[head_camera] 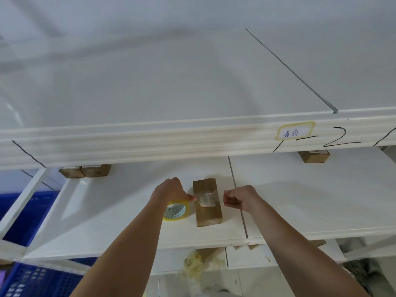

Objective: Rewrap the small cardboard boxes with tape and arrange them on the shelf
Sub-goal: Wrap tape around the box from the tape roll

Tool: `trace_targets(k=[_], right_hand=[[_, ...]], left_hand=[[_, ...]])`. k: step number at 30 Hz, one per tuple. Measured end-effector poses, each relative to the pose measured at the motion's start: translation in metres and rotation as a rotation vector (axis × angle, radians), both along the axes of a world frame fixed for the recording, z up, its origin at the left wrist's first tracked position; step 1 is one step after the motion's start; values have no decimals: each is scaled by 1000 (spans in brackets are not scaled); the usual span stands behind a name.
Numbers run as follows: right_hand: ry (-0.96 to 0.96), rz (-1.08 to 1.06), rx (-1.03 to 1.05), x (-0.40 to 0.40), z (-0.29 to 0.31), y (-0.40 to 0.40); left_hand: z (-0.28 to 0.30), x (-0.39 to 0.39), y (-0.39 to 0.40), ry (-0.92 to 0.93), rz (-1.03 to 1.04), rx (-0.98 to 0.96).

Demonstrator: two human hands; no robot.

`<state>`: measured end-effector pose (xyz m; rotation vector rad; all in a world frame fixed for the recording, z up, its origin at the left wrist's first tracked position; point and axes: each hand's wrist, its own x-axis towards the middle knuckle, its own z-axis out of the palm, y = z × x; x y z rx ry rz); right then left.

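Note:
A long brown cardboard box (pixel 207 207) lies on the white middle shelf (pixel 120 211), with a shiny whitish patch across its top. A yellow-edged tape roll (pixel 176 212) lies just left of it. My left hand (pixel 171 189) sits over the roll's far edge, fingers curled down onto it, and its thumb reaches to the box's left side. My right hand (pixel 241 198) hovers just right of the box with its fingers curled into a loose fist. I can see nothing in that hand.
The upper shelf's front edge (pixel 150 142) overhangs, carrying a handwritten label (pixel 295 132). Two brown boxes (pixel 85 170) sit at the back left, another box (pixel 314 157) at the back right. Blue crates (pixel 27 213) stand at the left. Crumpled tape scraps (pixel 194 264) lie on the shelf below.

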<state>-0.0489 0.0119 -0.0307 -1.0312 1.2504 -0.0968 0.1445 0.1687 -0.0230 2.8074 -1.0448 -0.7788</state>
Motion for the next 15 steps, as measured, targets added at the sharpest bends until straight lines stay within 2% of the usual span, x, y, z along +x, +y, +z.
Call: trace_targets(k=[8, 15], right_hand=[[115, -20, -11, 5, -11, 5], [219, 11, -189, 18, -25, 21]], left_hand=[[0, -5, -7, -31, -1, 50], [-2, -5, -9, -43, -25, 82]])
